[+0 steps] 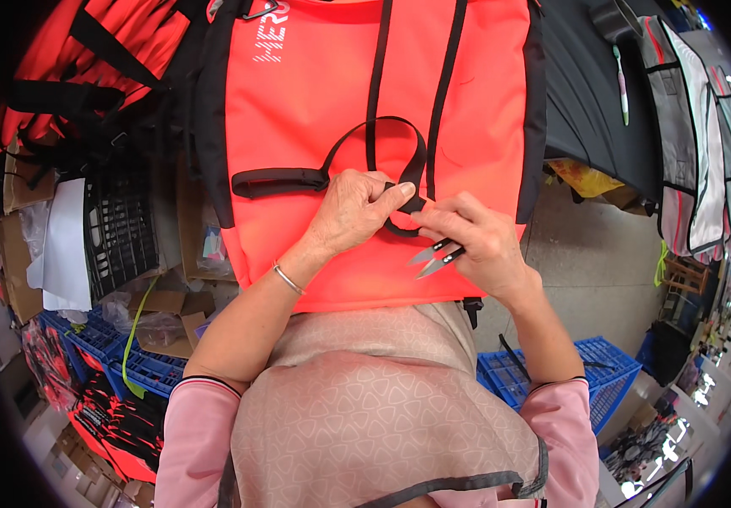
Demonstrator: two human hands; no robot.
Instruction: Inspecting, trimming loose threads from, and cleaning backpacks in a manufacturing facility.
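A bright orange bag point(315, 110) with black edging lies flat in front of me, its lower edge at my lap. A black strap point(382, 131) loops across its middle. My left hand point(353, 207) pinches that strap between thumb and forefinger near the loop's lower end. My right hand point(480, 241) sits just to the right, touching the strap with its fingertips and holding small thread snips point(435, 256), blades pointing left and slightly apart.
More orange and black bags point(69, 68) pile up at the upper left. A black crate point(120, 224) and cardboard lie at the left, blue crates point(586, 372) at both lower sides. A dark table point(594, 110) and grey-white vests point(696, 135) are at the right.
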